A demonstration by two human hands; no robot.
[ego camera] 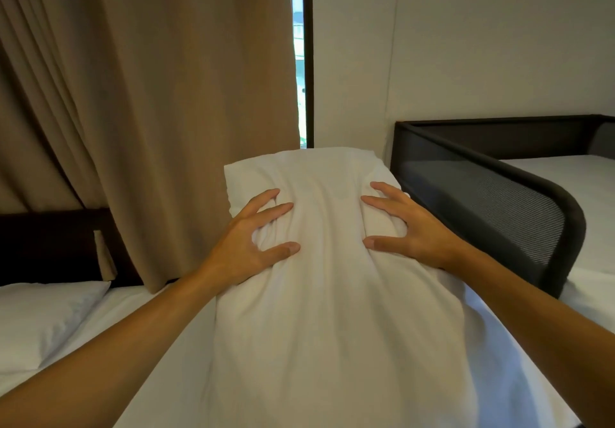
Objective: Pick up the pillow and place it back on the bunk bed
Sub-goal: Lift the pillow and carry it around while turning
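Note:
A white pillow [327, 281] fills the middle of the head view, held up lengthwise in front of me above a white-sheeted bed. My left hand [253, 241] grips its left side, fingers dug into bunched fabric. My right hand [407, 228] clutches its right side the same way. The bunk bed [519, 201] with a dark mesh guard rail and a white mattress stands to the right, its rail close beside my right hand.
Another white pillow [43, 321] lies on the lower bed [153, 321] at the left. A dark headboard [50, 244] sits behind it. Beige curtains [166, 95] hang at the back left, with a narrow window strip [301, 61] beside a pale wall.

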